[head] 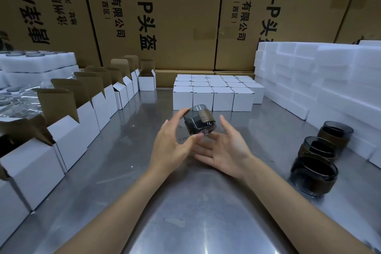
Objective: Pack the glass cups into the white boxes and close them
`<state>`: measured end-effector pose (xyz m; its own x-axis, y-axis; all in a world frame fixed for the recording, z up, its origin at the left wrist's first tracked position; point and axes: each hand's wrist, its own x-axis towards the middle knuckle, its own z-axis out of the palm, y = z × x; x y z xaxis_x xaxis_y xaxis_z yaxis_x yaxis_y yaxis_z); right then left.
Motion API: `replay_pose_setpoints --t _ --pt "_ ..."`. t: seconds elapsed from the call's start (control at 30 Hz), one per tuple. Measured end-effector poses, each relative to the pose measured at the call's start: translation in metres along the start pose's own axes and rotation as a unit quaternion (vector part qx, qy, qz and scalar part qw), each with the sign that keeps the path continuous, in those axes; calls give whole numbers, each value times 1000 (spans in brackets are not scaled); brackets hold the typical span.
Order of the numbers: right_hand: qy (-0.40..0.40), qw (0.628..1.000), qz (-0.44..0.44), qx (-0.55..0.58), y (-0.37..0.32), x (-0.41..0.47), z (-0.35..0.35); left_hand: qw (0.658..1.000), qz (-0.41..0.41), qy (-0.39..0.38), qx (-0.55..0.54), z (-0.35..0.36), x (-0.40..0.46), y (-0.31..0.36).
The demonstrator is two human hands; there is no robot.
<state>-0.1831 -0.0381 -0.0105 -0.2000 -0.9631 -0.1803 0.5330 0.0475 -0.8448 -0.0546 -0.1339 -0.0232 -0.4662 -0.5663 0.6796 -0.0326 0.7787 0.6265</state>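
Note:
A dark smoked glass cup (199, 120) with a brown band is held tilted above the steel table (185, 202), mid-frame. My left hand (172, 146) grips it, thumb near its base and fingers on its far left side. My right hand (224, 148) is spread flat, palm up, just right of and below the cup. Three more dark cups (317, 163) stand in a row at the right. A line of white boxes with raised brown flaps (82, 113) runs along the left. Closed white boxes (214, 93) sit grouped at the back centre.
White foam blocks (321, 80) are stacked along the right side. Foam trays with clear wrap (31, 68) lie at the far left. Large printed cardboard cartons (185, 16) wall off the back.

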Motion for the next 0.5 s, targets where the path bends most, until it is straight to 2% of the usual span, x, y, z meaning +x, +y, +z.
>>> replay_pose_setpoints --t 0.07,0.23,0.37,0.5 --pt "9 1000 -20 10 2 0 4 1000 -4 -16 -10 0 0 -1" --pt "119 971 -207 -4 6 3 9 999 -5 -38 -6 2 0 -5" --pt "171 956 -235 -43 8 4 10 999 38 -30 25 3 0 -5" --pt "193 934 -263 -145 11 5 11 998 50 -20 36 3 0 -4"
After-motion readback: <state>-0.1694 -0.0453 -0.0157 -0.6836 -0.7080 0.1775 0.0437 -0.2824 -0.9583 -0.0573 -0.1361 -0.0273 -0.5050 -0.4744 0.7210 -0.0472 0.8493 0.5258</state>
